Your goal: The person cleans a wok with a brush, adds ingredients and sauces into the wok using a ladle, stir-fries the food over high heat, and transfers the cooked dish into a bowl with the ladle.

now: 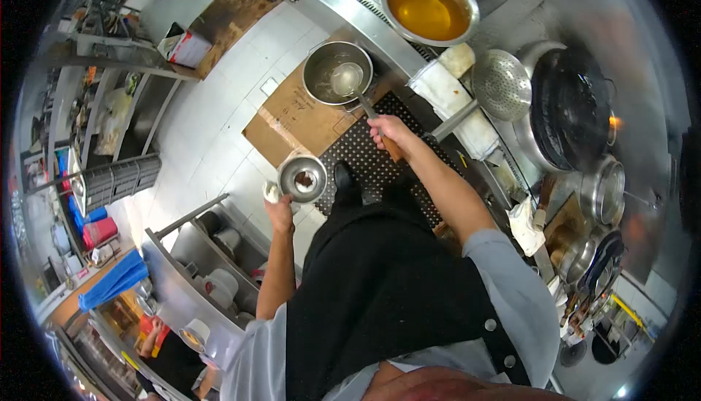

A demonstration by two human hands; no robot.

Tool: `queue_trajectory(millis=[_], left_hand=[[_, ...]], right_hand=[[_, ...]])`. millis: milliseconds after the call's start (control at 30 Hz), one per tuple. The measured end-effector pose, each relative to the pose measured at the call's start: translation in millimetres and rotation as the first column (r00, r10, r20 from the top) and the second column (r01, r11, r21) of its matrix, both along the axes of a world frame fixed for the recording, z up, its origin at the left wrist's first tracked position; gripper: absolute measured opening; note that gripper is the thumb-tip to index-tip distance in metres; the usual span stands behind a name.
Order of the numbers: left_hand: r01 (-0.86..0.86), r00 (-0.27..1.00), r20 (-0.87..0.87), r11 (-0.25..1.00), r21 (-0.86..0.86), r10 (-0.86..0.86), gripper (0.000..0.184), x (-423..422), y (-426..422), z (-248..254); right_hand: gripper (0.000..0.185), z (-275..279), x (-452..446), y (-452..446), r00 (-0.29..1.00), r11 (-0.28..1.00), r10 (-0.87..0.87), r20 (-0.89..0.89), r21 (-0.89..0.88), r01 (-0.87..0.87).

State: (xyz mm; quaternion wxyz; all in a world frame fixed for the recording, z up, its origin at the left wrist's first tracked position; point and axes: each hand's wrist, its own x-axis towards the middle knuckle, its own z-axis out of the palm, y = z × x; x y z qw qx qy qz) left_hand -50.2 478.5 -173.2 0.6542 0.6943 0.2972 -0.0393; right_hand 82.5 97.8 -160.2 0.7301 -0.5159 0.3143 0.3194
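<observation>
My right hand is closed around the wooden handle of a ladle. The ladle's round metal cup is over or inside a deep metal pot, which stands near the cardboard; whether the cup touches the liquid I cannot tell. My left hand grips the rim of a small metal bowl, in which lie something dark reddish-brown and something white. A white cloth is bunched at the same hand.
Flattened cardboard and a black perforated mat cover part of the tiled floor. Along the right runs a stove with a basin of amber liquid, a perforated skimmer and a black wok. Metal shelving stands left; another person is lower left.
</observation>
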Motion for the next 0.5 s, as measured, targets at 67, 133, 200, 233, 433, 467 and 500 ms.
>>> queue_trajectory(millis=[67,133,200,233,433,467,500], left_hand=[[-0.074,0.997,-0.025,0.994,0.074,0.076,0.059,-41,23,10],[-0.139,0.982,-0.099,0.970,0.198,0.161,0.063,-85,50,17],[-0.242,0.955,-0.117,0.944,0.222,0.272,0.063,-136,86,9],[-0.337,0.930,-0.086,0.924,0.182,0.356,0.063,-160,98,5],[-0.534,0.791,-0.132,0.779,0.329,0.598,0.059,-239,118,25],[-0.506,0.787,-0.185,0.787,0.353,0.589,0.059,-242,118,26],[-0.475,0.782,-0.236,0.797,0.374,0.577,0.059,-243,119,26]], right_hand=[[0.029,-36,28,5,0.995,0.992,0.097,-0.034,-0.075,-0.099],[0.026,-54,51,15,0.983,0.981,0.166,-0.081,-0.090,-0.174],[0.026,-73,68,25,0.970,0.964,0.224,-0.091,-0.124,-0.234],[0.023,-78,75,28,0.956,0.938,0.283,-0.077,-0.188,-0.292],[0.012,-136,83,54,0.928,0.814,0.365,0.069,-0.508,-0.282],[0.015,-124,83,57,0.941,0.851,0.333,0.063,-0.450,-0.271],[0.019,-111,84,60,0.953,0.884,0.298,0.057,-0.392,-0.253]])
